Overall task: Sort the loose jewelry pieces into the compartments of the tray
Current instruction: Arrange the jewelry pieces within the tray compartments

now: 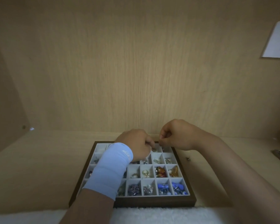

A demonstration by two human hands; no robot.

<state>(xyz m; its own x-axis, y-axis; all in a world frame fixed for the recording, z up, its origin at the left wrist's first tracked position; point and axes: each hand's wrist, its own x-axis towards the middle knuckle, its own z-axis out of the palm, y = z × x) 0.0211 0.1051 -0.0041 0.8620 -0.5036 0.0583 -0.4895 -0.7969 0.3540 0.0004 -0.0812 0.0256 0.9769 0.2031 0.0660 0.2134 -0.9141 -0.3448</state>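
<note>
This is looking like a home storage nook, a cupboard or a wardrobe shelf. A pale wood-grain back panel [136, 70] is rising straight from a matching shelf [47, 159], and a side panel [6, 102] is closing in on the left, with a small round fitting [24, 127] showing low in it. A white sheet [276, 41] is hanging flat at the upper right. A fluffy white towel [160, 215] is lying along the near edge. A dark-framed tray [152, 202] is sitting on the shelf, holding jewelry [160, 171] in small compartments.
</note>
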